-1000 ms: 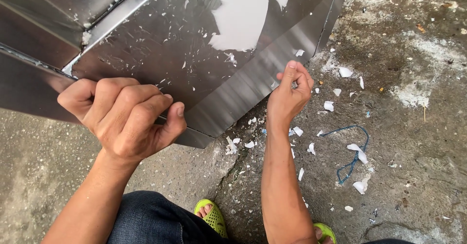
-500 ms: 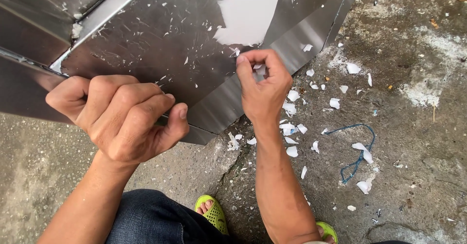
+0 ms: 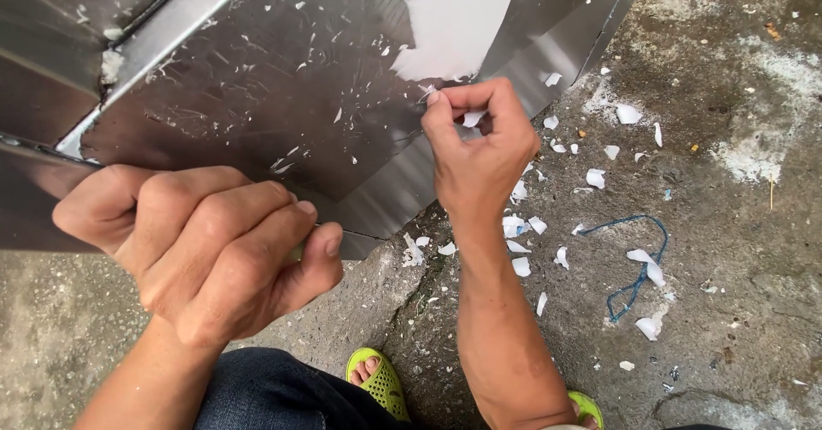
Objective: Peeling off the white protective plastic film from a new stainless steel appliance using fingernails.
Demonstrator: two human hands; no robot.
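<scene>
The white protective film [image 3: 458, 19] clings in a large patch to the upper part of a shiny metal sheet [image 3: 257, 96], which lies on the concrete floor [image 3: 736, 250]. The right hand [image 3: 479, 152] pinches the film's lower edge between thumb and forefinger. The left hand [image 3: 205, 246] is curled into a tight fist over the sheet's near edge. Torn white film scraps [image 3: 518, 224] litter the floor beside the sheet, near a blue string [image 3: 638, 267]. Green sandals [image 3: 381, 383] show below.
</scene>
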